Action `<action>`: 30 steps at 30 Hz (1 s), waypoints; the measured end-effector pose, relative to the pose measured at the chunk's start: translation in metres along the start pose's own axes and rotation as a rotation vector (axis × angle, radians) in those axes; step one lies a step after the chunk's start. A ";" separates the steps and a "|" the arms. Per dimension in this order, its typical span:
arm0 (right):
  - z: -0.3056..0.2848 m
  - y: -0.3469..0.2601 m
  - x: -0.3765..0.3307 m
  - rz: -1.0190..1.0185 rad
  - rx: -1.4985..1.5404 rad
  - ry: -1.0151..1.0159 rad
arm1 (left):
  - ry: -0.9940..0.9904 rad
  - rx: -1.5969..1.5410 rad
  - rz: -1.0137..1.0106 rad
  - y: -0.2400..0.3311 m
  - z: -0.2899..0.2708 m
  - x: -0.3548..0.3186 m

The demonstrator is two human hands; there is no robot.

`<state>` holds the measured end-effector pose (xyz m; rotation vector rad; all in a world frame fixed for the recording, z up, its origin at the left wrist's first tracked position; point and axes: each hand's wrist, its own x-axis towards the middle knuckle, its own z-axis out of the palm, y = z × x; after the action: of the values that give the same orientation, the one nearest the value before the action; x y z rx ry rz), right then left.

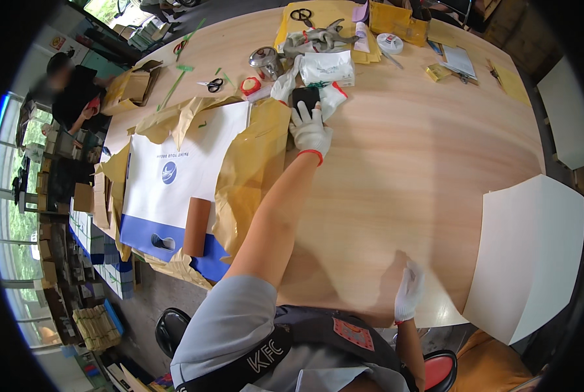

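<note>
My left hand [312, 134], in a white glove with a red cuff, reaches far across the table. Its fingers are spread, their tips at the near end of a black phone [305, 98]. The phone lies on white gloves [333, 99], beside a white packet [328, 68]. My right hand [409, 291], also gloved, is at the near table edge with fingers extended and nothing seen in it. Left of my left forearm, a stack of white and blue bags [189, 144] lies on torn brown wrapping paper [256, 153]. A reddish-brown cylinder [197, 227] rests on the stack.
Black-handled scissors [215, 85], a red tape measure [250, 85] and a metal pot [266, 63] lie beyond the bags. A large white sheet [530, 258] overhangs the right edge. A person [76, 95] stands at far left by an open carton [134, 87].
</note>
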<state>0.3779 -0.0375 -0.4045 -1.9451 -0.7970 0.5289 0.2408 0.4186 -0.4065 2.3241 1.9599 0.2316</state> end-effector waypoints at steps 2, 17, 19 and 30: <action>-0.004 0.007 0.005 -0.186 -0.158 -0.030 | 0.041 -0.051 -0.057 -0.016 0.009 0.012; -0.004 -0.006 0.013 -0.306 -0.396 0.039 | 0.212 -0.283 0.126 -0.054 0.023 0.056; -0.004 -0.018 0.018 -0.314 -0.333 0.056 | 0.196 -0.226 0.307 -0.028 -0.010 0.030; -0.028 -0.036 -0.030 -0.386 -0.318 0.236 | -0.075 -0.685 0.871 0.117 -0.038 -0.148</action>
<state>0.3636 -0.0635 -0.3588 -2.0185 -1.1181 -0.0631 0.3231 0.2521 -0.3575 2.4156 0.5490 0.7117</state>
